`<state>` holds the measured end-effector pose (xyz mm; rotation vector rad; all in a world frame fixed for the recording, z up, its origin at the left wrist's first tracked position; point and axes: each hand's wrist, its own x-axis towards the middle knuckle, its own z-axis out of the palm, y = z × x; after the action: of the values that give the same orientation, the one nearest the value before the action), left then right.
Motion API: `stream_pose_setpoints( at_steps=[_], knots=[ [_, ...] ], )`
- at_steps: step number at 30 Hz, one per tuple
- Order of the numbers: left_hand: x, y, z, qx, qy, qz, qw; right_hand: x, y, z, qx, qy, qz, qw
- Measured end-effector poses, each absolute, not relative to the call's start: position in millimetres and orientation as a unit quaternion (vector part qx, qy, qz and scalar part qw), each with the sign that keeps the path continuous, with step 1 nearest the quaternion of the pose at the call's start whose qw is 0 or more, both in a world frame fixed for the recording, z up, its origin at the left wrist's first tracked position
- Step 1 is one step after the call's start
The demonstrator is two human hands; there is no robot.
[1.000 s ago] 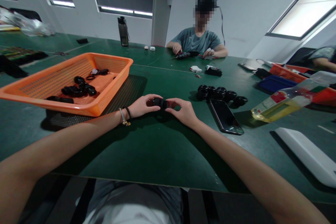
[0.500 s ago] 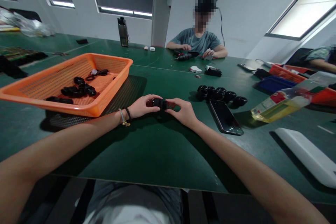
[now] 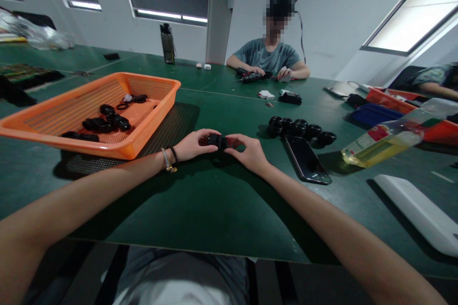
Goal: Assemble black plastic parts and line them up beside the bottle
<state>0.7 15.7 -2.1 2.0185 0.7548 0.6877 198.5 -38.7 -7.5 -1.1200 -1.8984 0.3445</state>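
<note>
Between my two hands is a small black round plastic fitting (image 3: 217, 141), held just above the green table (image 3: 200, 200). My left hand (image 3: 196, 145) pinches its left side with thumb and fingers. On its right end, the thumb and fingertips of my right hand (image 3: 248, 153) close on it. The fingers cover much of the part, so its exact shape is hard to make out. Several similar black fittings (image 3: 298, 127) stand grouped beyond my right hand. An orange basket (image 3: 138, 145) at the left holds more black parts (image 3: 102, 124).
Right of my right hand lie a phone (image 3: 308, 159), a bottle of yellow liquid (image 3: 386, 138) on its side and a white case (image 3: 418, 212). Across the table a person (image 3: 270, 57) handles a power drill (image 3: 252, 76). A dark bottle (image 3: 167, 44) stands at the back.
My hands and the black fitting stay almost where they were. Across the table, the person's hand and the drill have shifted slightly.
</note>
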Motion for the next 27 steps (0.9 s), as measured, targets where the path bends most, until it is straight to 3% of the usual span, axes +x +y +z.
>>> stream_pose_setpoints(
  at_steps=[27],
  knots=[
    [1.7, 14.2, -0.5, 0.797, 0.305, 0.28, 0.439, 199.2, -40.1, -6.0, -0.455, -0.771, 0.125, 0.428]
  ],
)
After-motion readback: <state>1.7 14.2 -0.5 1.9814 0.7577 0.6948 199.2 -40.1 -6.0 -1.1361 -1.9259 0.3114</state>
